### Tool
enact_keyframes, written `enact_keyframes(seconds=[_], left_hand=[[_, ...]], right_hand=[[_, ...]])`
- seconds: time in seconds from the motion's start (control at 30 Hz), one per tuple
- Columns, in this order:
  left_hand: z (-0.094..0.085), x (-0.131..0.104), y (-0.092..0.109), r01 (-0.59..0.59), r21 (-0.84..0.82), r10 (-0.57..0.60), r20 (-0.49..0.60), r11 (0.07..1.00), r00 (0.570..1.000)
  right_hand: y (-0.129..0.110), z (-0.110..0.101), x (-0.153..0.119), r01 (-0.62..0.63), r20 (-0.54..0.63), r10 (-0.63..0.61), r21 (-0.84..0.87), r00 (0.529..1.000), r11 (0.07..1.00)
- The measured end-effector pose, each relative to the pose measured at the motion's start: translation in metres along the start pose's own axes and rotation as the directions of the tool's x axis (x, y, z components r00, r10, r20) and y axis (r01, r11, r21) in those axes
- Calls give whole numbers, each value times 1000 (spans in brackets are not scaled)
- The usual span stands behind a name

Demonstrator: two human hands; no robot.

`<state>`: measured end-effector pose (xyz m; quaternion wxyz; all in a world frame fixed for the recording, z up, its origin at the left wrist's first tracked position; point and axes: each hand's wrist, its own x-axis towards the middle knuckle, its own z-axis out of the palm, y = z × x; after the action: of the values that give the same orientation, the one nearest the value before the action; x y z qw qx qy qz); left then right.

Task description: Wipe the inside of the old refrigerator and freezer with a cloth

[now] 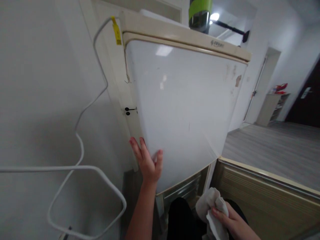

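In front of me stands a small white fridge with a closed upper door (185,110) and an open lower door (265,196) swung out to the right. My left hand (149,165) is at the lower left edge of the upper door, fingers stretched apart, thumb toward the front face; whether it presses on the door I cannot tell. Bunched in my right hand (228,215) is a pale cloth (212,203), held low in front of the fridge's lower compartment (186,190). Brown marks show near the upper door's top right corner.
A white cable (81,113) with a yellow tag (116,31) loops along the left wall. A dark bottle with a green band (200,15) stands on the fridge top. Behind are a white door (110,66) and, farther right, a low cabinet (272,106) on grey flooring.
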<state>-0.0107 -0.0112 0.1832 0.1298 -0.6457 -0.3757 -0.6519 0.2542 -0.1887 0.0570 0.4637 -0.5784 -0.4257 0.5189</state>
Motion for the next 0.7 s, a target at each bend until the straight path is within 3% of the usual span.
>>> enact_keyframes(seconds=[0.1, 0.2, 0.27, 0.33, 0.37, 0.4, 0.43, 0.5, 0.57, 0.7], left_hand=[[4, 3, -12, -41, 45, 41, -3, 998, 999], [4, -2, -9, -72, 86, 73, -15, 994, 997], [7, -19, 3, -113, 73, 117, -47, 991, 992], [15, -52, 23, -172, -53, 169, -57, 984, 984], [19, -73, 35, -222, -163, 230, 30, 961, 973], [24, -94, 46, -249, -294, 313, 198, 923, 929], [29, -116, 56, -188, -395, 337, 354, 899, 872], [36, -157, 73, 110, -409, 178, 602, 906, 778], [40, -187, 83, 300, -395, 60, 684, 868, 727], [46, -215, 89, 389, -303, -48, 734, 870, 678]], right_hand=[[11, 2, 11, -35, 8, 35, 20, 999, 999], [31, 8, 26, -83, 47, 76, 150, 996, 985], [46, 14, 39, -134, 61, 120, 344, 991, 929], [57, 19, 53, -147, 77, 125, 528, 989, 837], [60, 21, 59, -127, 79, 100, 593, 992, 795], [62, 23, 63, -100, 80, 64, 643, 995, 760], [61, 24, 66, -72, 75, 29, 682, 997, 728], [58, 26, 69, -54, 73, -1, 737, 997, 674], [56, 26, 70, -95, 79, 54, 748, 995, 656], [66, 20, 78, -155, 22, 183, 640, 983, 752]])
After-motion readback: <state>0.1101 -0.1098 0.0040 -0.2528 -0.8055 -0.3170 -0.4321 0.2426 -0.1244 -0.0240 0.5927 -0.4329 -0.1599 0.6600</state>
